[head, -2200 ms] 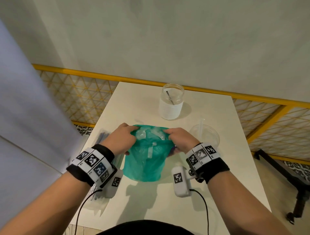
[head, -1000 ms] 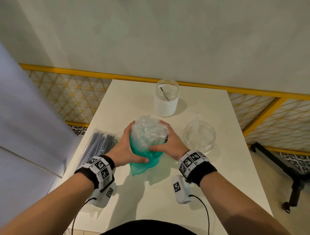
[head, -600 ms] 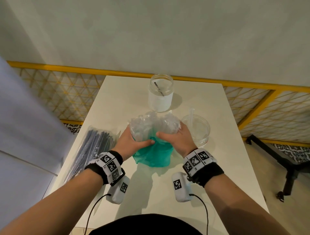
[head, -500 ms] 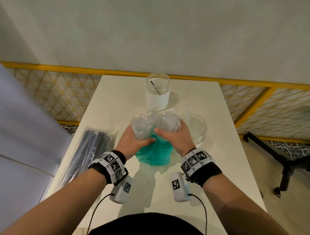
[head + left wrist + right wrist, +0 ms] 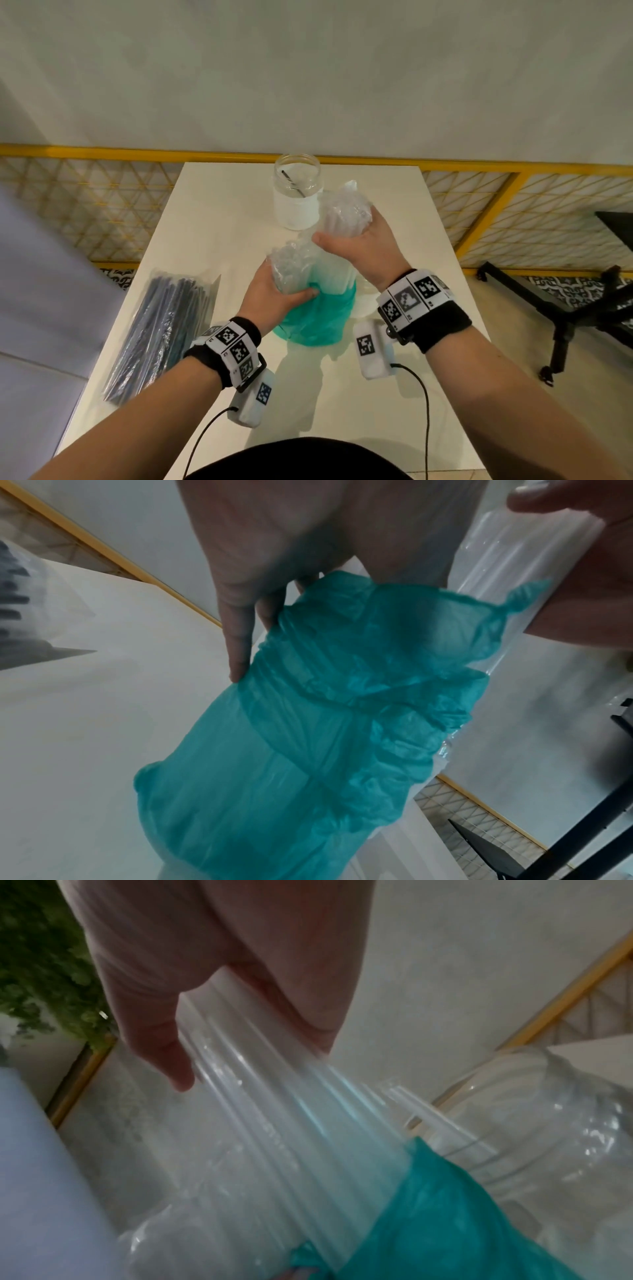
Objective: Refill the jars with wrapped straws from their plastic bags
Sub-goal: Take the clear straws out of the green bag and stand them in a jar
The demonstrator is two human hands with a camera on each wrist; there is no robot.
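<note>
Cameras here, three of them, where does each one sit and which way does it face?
Head: on the head, looking down at the table; both forearms show.
Left wrist: under the left hand, facing the green bag.
Right wrist: under the right hand, facing the wrapped straws.
All three share the green bag.

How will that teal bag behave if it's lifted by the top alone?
Probably floppy: the teal bag is thin, crumpled film, bunched where the left hand grips it. Likely light, yet it may slip down off the wrapped straws, whose clear sleeves look glossy. The right hand grips a pulled-out bundle.
</note>
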